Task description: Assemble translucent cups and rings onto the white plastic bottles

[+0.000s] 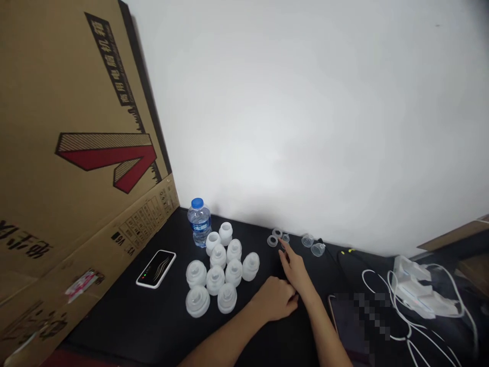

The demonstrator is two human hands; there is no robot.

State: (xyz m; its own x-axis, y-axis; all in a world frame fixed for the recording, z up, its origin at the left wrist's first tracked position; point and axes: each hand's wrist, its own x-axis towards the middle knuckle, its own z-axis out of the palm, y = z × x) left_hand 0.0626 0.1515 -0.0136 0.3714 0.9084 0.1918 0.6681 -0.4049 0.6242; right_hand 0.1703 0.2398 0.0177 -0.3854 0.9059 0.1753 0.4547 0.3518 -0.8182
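Observation:
My left hand rests on the black table, its fingers curled together, to the right of several white and translucent bottle-like pieces; whether anything is inside it is hidden. Beyond it, my right hand reaches forward with its index finger extended at a small group of clear rings near the wall. The fingertip is by a small clear piece; contact cannot be made out. Two clear cups lie on the table to the right of the rings.
A water bottle with a blue cap stands behind the white pieces. At left are a white-edged device and a large cardboard box. To the right lie a dark tablet-like device, white cables and a white appliance.

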